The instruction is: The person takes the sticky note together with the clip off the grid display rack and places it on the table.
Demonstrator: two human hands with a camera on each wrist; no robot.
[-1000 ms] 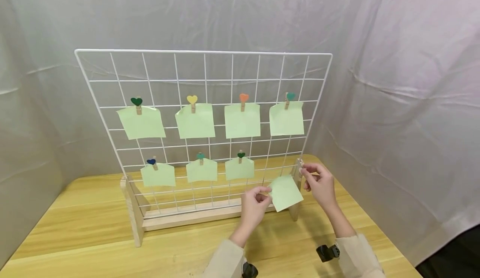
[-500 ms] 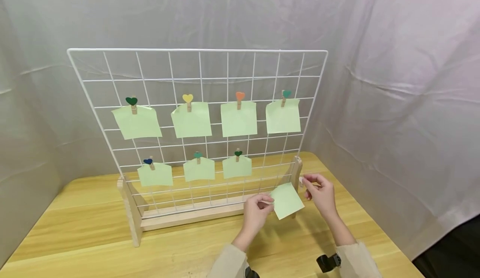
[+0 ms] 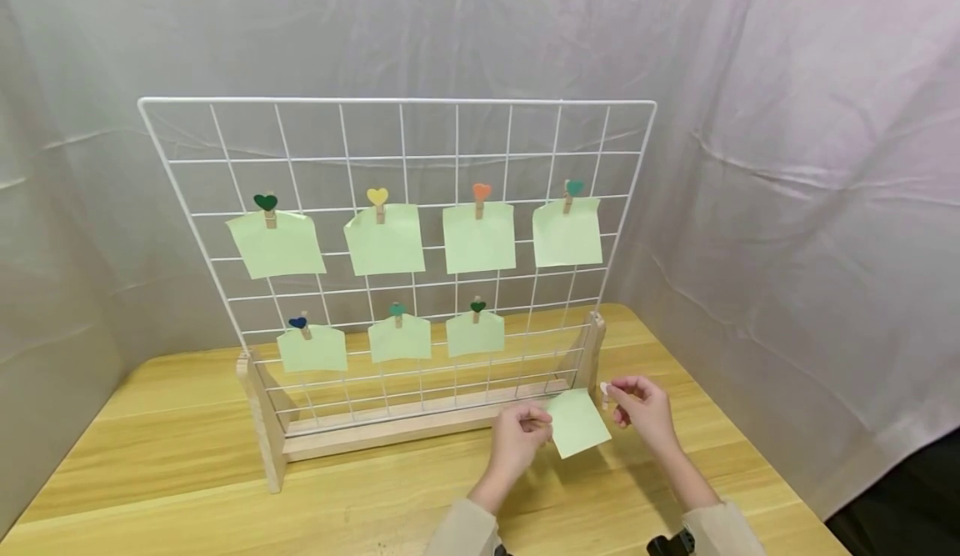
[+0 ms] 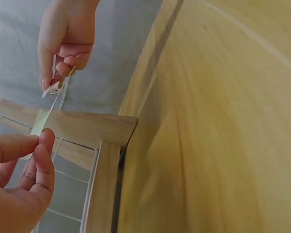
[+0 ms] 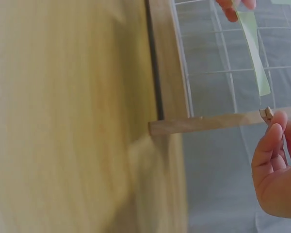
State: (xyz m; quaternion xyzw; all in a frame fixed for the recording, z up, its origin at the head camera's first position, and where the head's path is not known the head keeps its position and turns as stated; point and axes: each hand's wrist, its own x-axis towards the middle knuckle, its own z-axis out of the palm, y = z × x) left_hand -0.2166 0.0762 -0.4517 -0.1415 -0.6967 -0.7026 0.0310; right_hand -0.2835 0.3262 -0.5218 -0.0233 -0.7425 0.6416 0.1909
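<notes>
My left hand pinches the left edge of a pale green sticky note, held in front of the grid's lower right corner. To its right, my right hand pinches a small wooden clothespin with a whitish heart on it. In the right wrist view the clothespin points toward the free end of the note, with a small gap between them. The left wrist view shows the note nearly edge-on between thumb and fingers.
A white wire grid stands in a wooden base on the wooden table. Several green notes hang on it in two rows, each under a heart clothespin, such as an orange one. Grey cloth surrounds the table.
Both hands have moved down, bringing the note and the clothespin lower, away from the grid's wires and closer to the table. The hung notes stay in place; the view has shifted slightly.
</notes>
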